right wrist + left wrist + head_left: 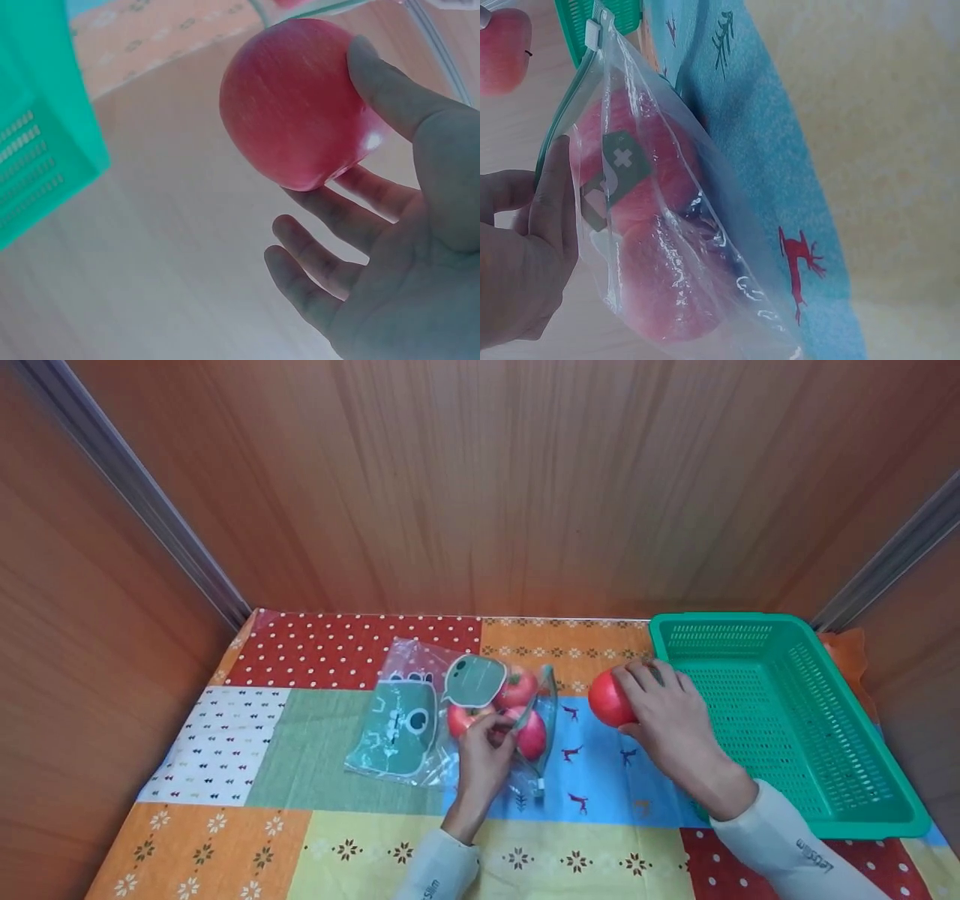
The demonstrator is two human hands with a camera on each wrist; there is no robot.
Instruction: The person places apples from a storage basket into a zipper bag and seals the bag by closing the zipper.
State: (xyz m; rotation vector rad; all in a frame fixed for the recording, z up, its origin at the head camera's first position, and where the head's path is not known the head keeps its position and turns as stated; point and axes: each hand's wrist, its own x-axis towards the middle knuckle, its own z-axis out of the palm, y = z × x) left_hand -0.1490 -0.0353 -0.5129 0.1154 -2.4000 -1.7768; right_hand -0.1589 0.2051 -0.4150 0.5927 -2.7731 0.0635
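My right hand (pixel 671 727) holds a red apple (pixel 609 699) in the air between the bag and the basket. In the right wrist view, thumb and fingertips grip that apple (pixel 296 105) from one side, while two other fingers stay off it. My left hand (pixel 484 754) pinches the green-edged mouth of a clear zip bag (pixel 397 727) printed with a green cartoon animal. Inside the bag, near its mouth, lie three red apples (pixel 531 735). The left wrist view shows the bag's white slider (pixel 592 35) at one end of the opening, above the bagged apples (pixel 671 285).
A green plastic basket (pixel 825 660) with slotted walls stands at the right, close to my right forearm. Patchwork cloth (pixel 390 847) covers the table. Wood-grain panels (pixel 480 487) rise behind and at both sides.
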